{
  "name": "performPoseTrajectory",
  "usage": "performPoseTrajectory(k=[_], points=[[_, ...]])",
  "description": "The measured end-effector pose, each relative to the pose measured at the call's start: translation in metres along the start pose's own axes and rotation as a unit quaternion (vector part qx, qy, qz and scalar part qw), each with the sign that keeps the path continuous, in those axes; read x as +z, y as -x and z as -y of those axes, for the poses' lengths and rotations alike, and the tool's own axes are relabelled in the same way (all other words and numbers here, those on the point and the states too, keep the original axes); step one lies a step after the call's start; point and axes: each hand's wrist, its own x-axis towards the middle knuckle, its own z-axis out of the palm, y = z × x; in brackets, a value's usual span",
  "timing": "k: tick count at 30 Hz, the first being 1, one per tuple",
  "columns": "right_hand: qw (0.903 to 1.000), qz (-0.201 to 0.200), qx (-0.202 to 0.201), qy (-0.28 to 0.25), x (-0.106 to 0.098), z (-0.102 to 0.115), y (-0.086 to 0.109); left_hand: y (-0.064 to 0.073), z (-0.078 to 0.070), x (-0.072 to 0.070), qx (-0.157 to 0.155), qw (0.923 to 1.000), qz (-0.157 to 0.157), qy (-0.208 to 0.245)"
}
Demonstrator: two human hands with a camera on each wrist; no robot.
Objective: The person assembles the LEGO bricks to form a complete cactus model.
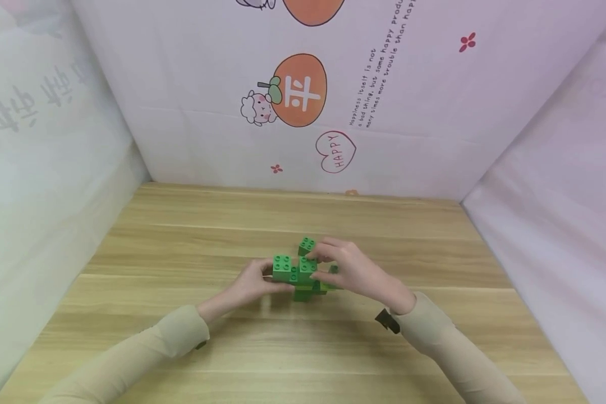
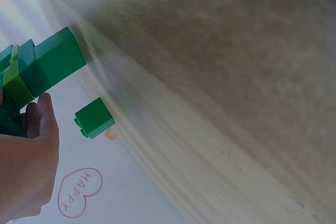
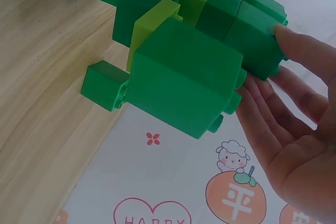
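A build of joined dark green and lime blocks (image 1: 303, 293) is held up between both hands over the wooden table. My left hand (image 1: 255, 280) grips its left end, thumb at the near side and fingers behind. The right hand (image 1: 350, 269) pinches a green block (image 1: 307, 269) on top of the build, thumb and fingers on opposite sides; the right wrist view shows that block (image 3: 254, 40) seated among the others. A larger green block (image 3: 184, 77) juts from the build there. Behind, a loose green block (image 1: 307, 244) with studs stands on the table, apart from the build.
The wooden table (image 1: 207, 224) is enclosed by white printed cloth at the back (image 1: 197, 112) and both sides. A dark piece (image 1: 386, 321) sits by the right cuff.
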Motion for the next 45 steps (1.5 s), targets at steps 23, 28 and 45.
performPoseTrajectory(k=[23,28,45], points=[[0.9978,-0.052,0.034,-0.023,-0.006,-0.055,-0.013,0.001,0.001,0.001,-0.003,0.9998,-0.014,-0.017],[0.9948,-0.027,0.081,-0.055,0.003,-0.074,-0.014,0.002,0.002,0.003,-0.006,0.9998,-0.013,-0.011],[0.9803,0.035,0.173,-0.090,0.037,-0.117,-0.030,0.000,0.003,0.000,0.000,0.9998,-0.015,-0.016]])
